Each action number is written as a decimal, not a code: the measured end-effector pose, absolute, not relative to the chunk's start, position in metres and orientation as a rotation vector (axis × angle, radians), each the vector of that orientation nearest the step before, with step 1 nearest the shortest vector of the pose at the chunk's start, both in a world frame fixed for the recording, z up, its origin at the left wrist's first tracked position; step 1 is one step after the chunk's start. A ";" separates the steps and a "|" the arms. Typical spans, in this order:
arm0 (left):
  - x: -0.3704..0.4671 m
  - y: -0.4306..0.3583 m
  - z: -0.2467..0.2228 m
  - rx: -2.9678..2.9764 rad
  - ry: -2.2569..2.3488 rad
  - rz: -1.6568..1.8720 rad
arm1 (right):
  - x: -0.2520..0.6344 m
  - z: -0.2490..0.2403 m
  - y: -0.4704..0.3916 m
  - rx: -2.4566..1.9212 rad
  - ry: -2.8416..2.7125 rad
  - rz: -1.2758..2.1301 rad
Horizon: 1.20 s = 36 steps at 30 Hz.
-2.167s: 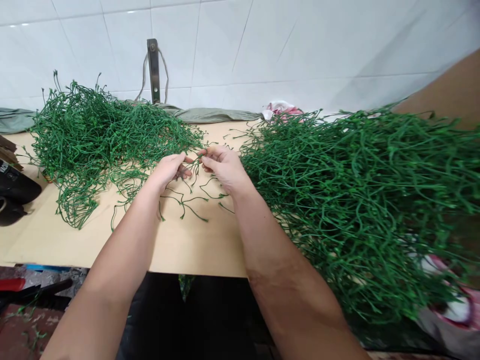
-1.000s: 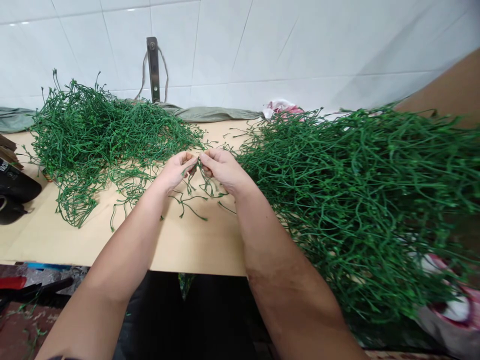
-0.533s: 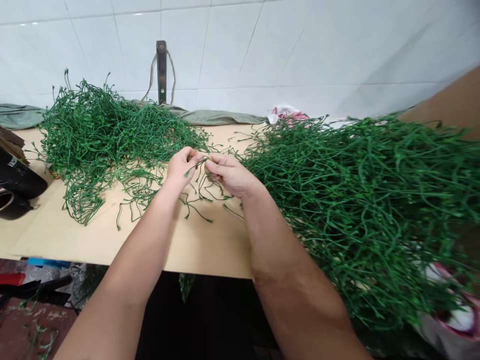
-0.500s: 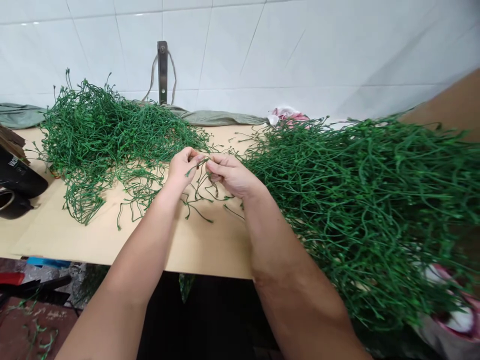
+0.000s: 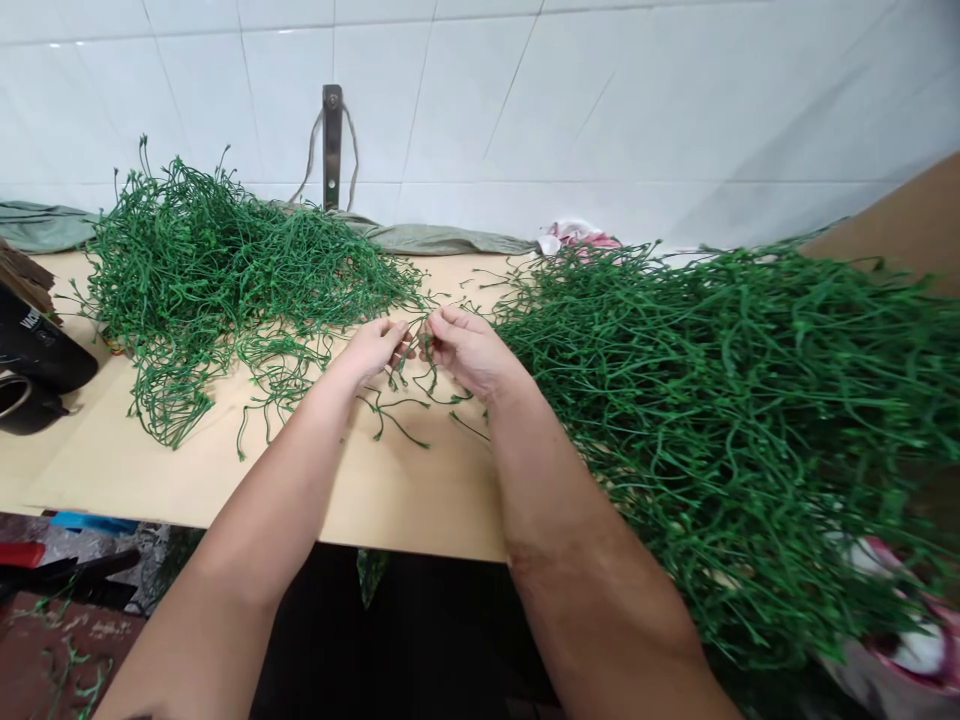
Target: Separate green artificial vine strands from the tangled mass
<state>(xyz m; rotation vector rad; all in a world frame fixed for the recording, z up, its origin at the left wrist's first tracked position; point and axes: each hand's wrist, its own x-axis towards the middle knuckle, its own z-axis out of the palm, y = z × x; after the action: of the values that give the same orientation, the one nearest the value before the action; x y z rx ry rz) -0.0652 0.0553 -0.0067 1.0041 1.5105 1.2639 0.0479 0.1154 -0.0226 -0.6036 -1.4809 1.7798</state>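
Two bare forearms, uncovered from the lower frame edge up to the wrists; no sleeve, watch, bracelet or glove anywhere along them. Left hand (image 5: 373,349) and right hand (image 5: 466,350) both bare, apparently ringless, though fingers too small to be sure. Faint crease across the right forearm's inner side. Short nails, seemingly unpainted.

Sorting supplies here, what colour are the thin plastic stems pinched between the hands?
Green thin plastic stems, clearest in the head view.
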 end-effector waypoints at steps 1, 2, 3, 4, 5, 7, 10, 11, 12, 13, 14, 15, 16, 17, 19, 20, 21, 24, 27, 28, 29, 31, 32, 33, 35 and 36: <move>-0.067 0.055 -0.007 1.053 1.511 1.251 | 0.047 -0.023 0.116 -0.610 -1.451 1.786; -0.068 0.056 -0.007 1.093 1.506 1.245 | 0.047 -0.023 0.116 -0.612 -1.436 1.792; -0.068 0.056 -0.008 1.127 1.499 1.245 | 0.047 -0.023 0.115 -0.612 -1.434 1.799; -0.069 0.057 -0.008 1.158 1.485 1.248 | 0.047 -0.023 0.115 -0.613 -1.442 1.808; -0.070 0.057 -0.009 1.185 1.464 1.254 | 0.046 -0.023 0.114 -0.613 -1.453 1.820; -0.070 0.057 -0.009 1.216 1.395 1.280 | 0.045 -0.022 0.113 -0.606 -1.447 1.843; -0.070 0.056 -0.010 1.193 1.274 1.333 | 0.043 -0.020 0.110 -0.588 -1.377 1.878; -0.070 0.055 -0.010 1.173 1.248 1.347 | 0.042 -0.020 0.109 -0.585 -1.344 1.892; -0.070 0.055 -0.010 1.155 1.226 1.354 | 0.041 -0.019 0.108 -0.587 -1.312 1.906; -0.070 0.055 -0.011 1.138 1.207 1.356 | 0.040 -0.019 0.108 -0.590 -1.281 1.918; -0.070 0.055 -0.011 1.122 1.189 1.358 | 0.039 -0.019 0.108 -0.592 -1.251 1.926; -0.070 0.055 -0.012 1.106 1.171 1.358 | 0.038 -0.019 0.107 -0.591 -1.228 1.931; -0.070 0.055 -0.012 1.089 1.153 1.357 | 0.038 -0.019 0.108 -0.588 -1.214 1.933; -0.070 0.055 -0.013 1.073 1.133 1.356 | 0.038 -0.020 0.108 -0.585 -1.209 1.933; -0.069 0.055 -0.013 1.039 1.075 1.364 | 0.037 -0.020 0.108 -0.583 -1.223 1.932; -0.068 0.055 -0.013 1.019 1.033 1.373 | 0.037 -0.021 0.108 -0.582 -1.237 1.930; -0.067 0.055 -0.013 0.994 0.985 1.386 | 0.038 -0.021 0.108 -0.575 -1.249 1.925; -0.063 0.054 -0.010 0.883 0.846 1.439 | 0.038 -0.019 0.107 -0.512 -1.256 1.905; -0.060 0.054 -0.007 0.790 0.756 1.512 | 0.038 -0.014 0.104 -0.434 -1.246 1.871; -0.059 0.054 -0.007 0.776 0.739 1.528 | 0.038 -0.012 0.102 -0.409 -1.250 1.854; -0.058 0.053 -0.006 0.769 0.728 1.536 | 0.039 -0.011 0.101 -0.384 -1.252 1.836; -0.056 0.052 -0.005 0.774 0.722 1.523 | 0.040 -0.009 0.099 -0.346 -1.242 1.810; -0.056 0.051 -0.004 0.781 0.718 1.510 | 0.041 -0.007 0.098 -0.336 -1.234 1.804; -0.055 0.050 -0.003 0.786 0.711 1.504 | 0.042 -0.006 0.098 -0.329 -1.225 1.803; -0.054 0.048 -0.001 0.784 0.676 1.526 | 0.044 -0.004 0.097 -0.299 -1.206 1.804; -0.053 0.046 0.001 0.775 0.651 1.552 | 0.046 -0.002 0.097 -0.267 -1.186 1.800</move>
<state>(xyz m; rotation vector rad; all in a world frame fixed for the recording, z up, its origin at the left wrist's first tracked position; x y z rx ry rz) -0.0533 0.0463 0.0006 0.7752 0.6510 1.5520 0.0458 0.0971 -0.0019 -0.2668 -1.1858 1.8001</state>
